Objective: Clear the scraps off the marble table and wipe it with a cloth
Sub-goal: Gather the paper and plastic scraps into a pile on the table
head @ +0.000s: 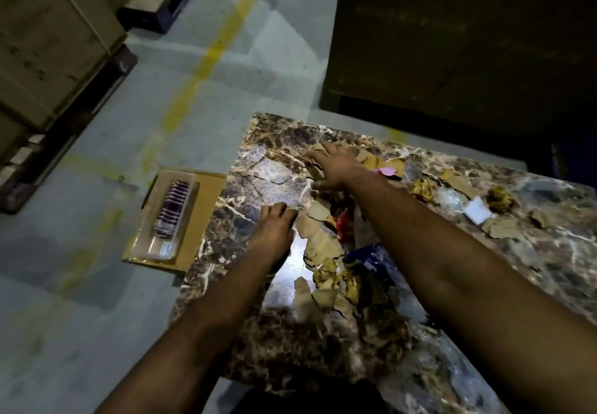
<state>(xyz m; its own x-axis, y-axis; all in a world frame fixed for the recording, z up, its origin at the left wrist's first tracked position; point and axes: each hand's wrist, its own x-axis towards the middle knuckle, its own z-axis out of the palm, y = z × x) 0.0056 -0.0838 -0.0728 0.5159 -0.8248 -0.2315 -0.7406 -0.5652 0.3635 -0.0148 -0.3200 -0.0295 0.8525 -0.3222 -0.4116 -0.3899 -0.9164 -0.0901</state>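
The brown marble table (258, 168) carries a long heap of scraps: torn cardboard pieces (323, 245), a red wrapper (344, 224), blue plastic (368, 253), crumpled yellow paper (423, 187) and a pink scrap (387, 171). My right hand (332, 168) lies flat with spread fingers on cardboard scraps near the far left corner. My left hand (274, 223) rests on the table at the left edge of the heap, fingers bent down against the cardboard. A striped folded cloth (172, 208) lies in a clear tray on the floor.
The clear plastic tray (145, 242) sits on a flat cardboard sheet (206, 194) on the grey floor left of the table. Wooden crates on pallets (48, 58) stand at the far left. A large dark box (452, 42) looms behind the table.
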